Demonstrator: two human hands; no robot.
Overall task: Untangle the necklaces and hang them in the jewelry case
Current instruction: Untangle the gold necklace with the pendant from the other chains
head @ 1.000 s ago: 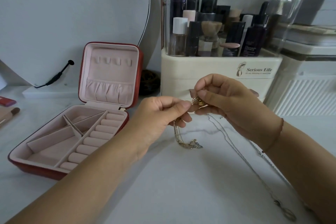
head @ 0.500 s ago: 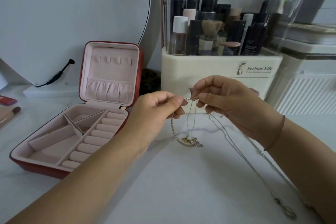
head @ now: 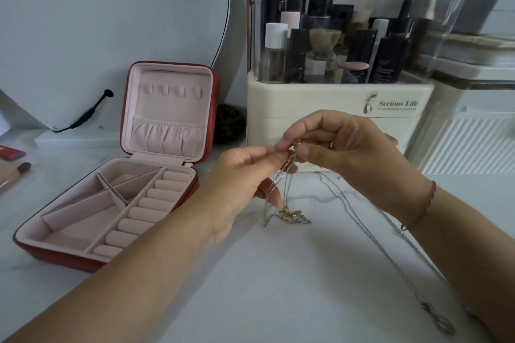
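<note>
While both hands pinch the same knot at mid-frame, the chains (head: 278,189) hang straight down from it, long axis near vertical, with the loose ends and a gold clasp cluster (head: 292,216) pooled on the tabletop (head: 278,287) directly below. Left hand (head: 245,175): thumb and forefinger closed on the strands just left of the knot. Right hand (head: 342,147): fingers (head: 303,152) closed on a small gold bit at the top, touching the left fingertips. Both equally near; separation looks like it has to go sideways, hands pulling apart along the horizontal, not up. Chains are thin metal, silver and gold mixed, fine links, limp, will snag on each other easily. A second long silver chain (head: 376,245) lies slack on the tabletop, running from under the right hand toward the lower right, ending in a ring-shaped pendant (head: 443,327); can't tell if it's part of the tangle. Case (head: 167,108) sits open well to the left, red shell, pink velvety lining, hook tabs (head: 172,90) in the upright lid, all bare, so nothing hung yet. Left hand is nearer the case
</note>
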